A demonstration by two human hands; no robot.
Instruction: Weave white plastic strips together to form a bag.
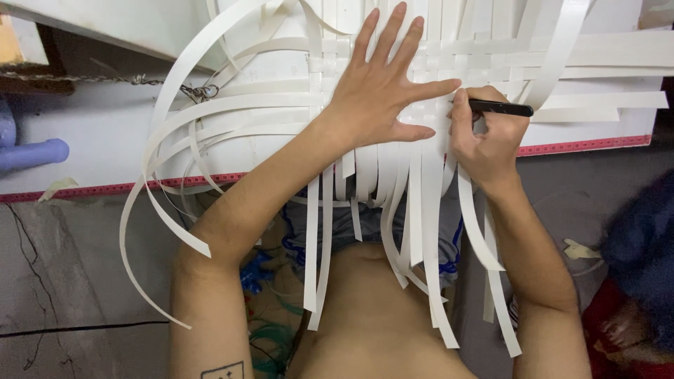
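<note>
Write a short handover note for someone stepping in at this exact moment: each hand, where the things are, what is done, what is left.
Left hand: flat, fingers spread, pressing the woven white strips onto the white board.
Right hand: gripping a black pen, tip at the weave beside the left index finger.
Done: the middle is interlaced.
Left: long loose strip ends hang off the board's edge and curl to the left, unwoven.

My own arms and clothing

I am going shirtless with bare, sleeveless arms, wearing grey shorts (365,228) with blue trim, and showing a small dark line tattoo (223,370) on my left forearm.
</note>
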